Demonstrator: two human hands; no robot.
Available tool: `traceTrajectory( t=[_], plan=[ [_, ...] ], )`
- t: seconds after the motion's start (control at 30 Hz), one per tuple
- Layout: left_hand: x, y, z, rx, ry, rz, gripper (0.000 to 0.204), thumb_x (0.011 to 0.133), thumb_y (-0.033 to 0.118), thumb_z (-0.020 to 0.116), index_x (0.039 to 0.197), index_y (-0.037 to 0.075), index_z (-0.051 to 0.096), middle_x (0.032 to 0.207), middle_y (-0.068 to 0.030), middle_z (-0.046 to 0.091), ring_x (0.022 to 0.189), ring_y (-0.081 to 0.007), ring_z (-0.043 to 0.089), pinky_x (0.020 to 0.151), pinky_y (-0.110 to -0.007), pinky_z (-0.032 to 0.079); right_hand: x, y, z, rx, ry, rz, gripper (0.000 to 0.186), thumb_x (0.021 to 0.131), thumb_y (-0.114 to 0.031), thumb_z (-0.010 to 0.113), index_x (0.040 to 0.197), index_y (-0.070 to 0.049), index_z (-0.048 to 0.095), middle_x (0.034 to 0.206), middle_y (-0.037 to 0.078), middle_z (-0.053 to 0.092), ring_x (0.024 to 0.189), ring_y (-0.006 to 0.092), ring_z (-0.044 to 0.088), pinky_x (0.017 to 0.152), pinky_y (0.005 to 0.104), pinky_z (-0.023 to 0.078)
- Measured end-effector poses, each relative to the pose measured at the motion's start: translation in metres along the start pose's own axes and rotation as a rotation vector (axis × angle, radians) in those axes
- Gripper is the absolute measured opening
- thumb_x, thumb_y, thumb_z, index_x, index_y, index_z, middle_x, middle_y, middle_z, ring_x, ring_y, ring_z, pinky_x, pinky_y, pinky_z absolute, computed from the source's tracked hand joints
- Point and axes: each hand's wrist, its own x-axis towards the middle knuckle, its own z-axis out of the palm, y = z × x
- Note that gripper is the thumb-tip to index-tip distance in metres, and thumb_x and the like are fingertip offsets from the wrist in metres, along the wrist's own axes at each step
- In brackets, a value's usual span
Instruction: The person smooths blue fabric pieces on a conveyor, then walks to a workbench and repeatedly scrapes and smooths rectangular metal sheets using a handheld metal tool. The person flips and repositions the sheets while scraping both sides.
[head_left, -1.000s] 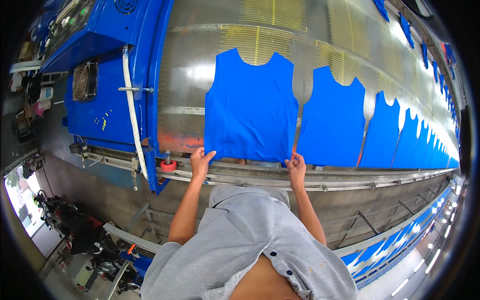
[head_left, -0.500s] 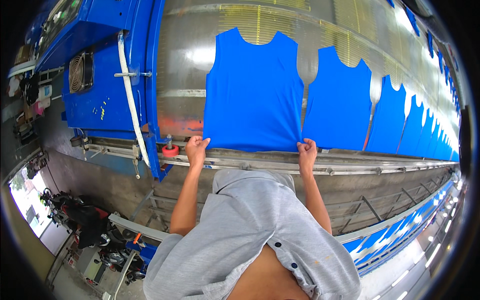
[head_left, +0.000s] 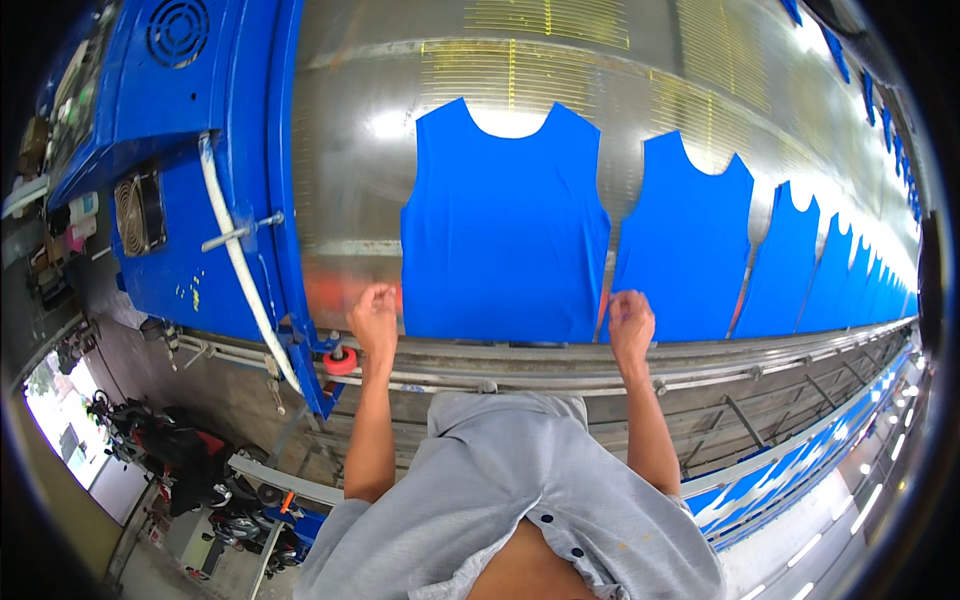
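A blue sleeveless-shaped shirt panel [head_left: 505, 230] lies flat on the metal table, its curved neckline on the far side and its straight hem along the near edge. By its lower left corner is my left hand [head_left: 374, 325], fingers loosely bent, off the cloth and holding nothing. My right hand [head_left: 631, 330] hovers by the lower right corner, over the near left part of a second blue panel [head_left: 690, 240]. Its fingers are bent and slightly parted, with no cloth visible in them.
More blue panels [head_left: 783, 260] run in a row to the right. A blue machine [head_left: 190, 270] with a white hose [head_left: 235, 255] stands left. A red roller [head_left: 340, 361] sits near its corner. Metal rails [head_left: 490, 385] line the table's near edge. Motorcycles [head_left: 180, 450] are parked lower left.
Both hands have let go of the panel's lower corners and moved slightly outward. The hem, earlier pulled and creased, now lies straighter. The whole view has shifted, so the table appears lower.
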Motion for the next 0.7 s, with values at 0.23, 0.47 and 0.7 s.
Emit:
traceTrajectory(
  t=[0.23,0.47,0.7],
  plan=[
    [0.164,0.151,0.056,-0.005,0.133,0.641,0.026,0.094,0.017,0.066,0.115,0.002,0.071,0.124,-0.0152,0.067,0.127,-0.0365,0.054,0.108,-0.049,0.04,0.186,-0.102,0.032,-0.045,0.276,-0.567,0.023,0.089,-0.012,0.071,0.11,-0.004,0.069,0.123,0.015,0.062,0.123,0.0375,0.054,0.103,0.0497,0.042],
    [0.217,0.189,0.103,0.456,-0.037,0.721,0.07,0.1,0.052,0.047,0.154,0.008,0.035,0.164,-0.0102,0.026,0.152,-0.0348,0.016,0.12,-0.064,0.014,0.242,-0.128,0.073,-0.322,0.095,-0.557,0.062,0.103,-0.051,0.042,0.152,-0.012,0.041,0.162,0.012,0.028,0.152,0.0363,0.014,0.12,0.064,0.011],
    [0.191,0.165,0.097,0.355,0.007,0.801,0.041,0.103,0.03,0.052,0.134,0.004,0.06,0.151,-0.0075,0.048,0.149,-0.0336,0.027,0.118,-0.063,0.02,0.222,-0.112,0.061,-0.33,0.08,-0.601,0.041,0.101,-0.032,0.055,0.137,-0.012,0.06,0.154,0.009,0.043,0.15,0.0365,0.024,0.119,0.064,0.016]
  ],
)
